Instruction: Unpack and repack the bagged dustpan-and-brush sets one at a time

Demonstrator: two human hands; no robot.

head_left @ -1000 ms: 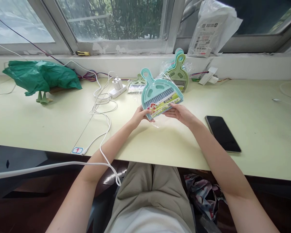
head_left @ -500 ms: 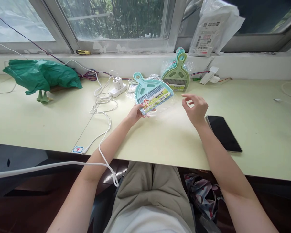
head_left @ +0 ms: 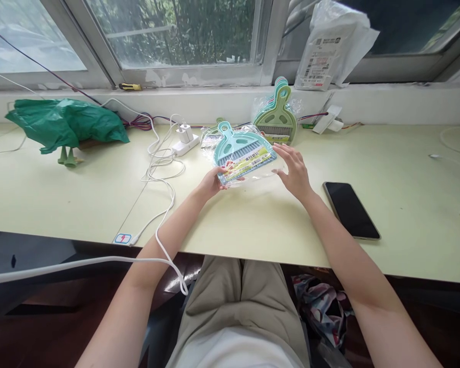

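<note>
Pale desk (head_left: 230, 225); I log left hand (head_left: 210, 184) pinching wrapped dustpan-and-brush set (head_left: 245, 159), broad edge lying rightward toward right hand (head_left: 297, 175), fingers parted.

Head camera, close above lap (head_left: 239, 291), facing forward and down; desk (head_left: 245, 225) midway, window (head_left: 191, 33) at top

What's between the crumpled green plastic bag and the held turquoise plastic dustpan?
Head view, from bag to turquoise dustpan: bundled dark wires, a looped white cable, a white power strip with a white charger, then a partly hidden olive dustpan.
</note>
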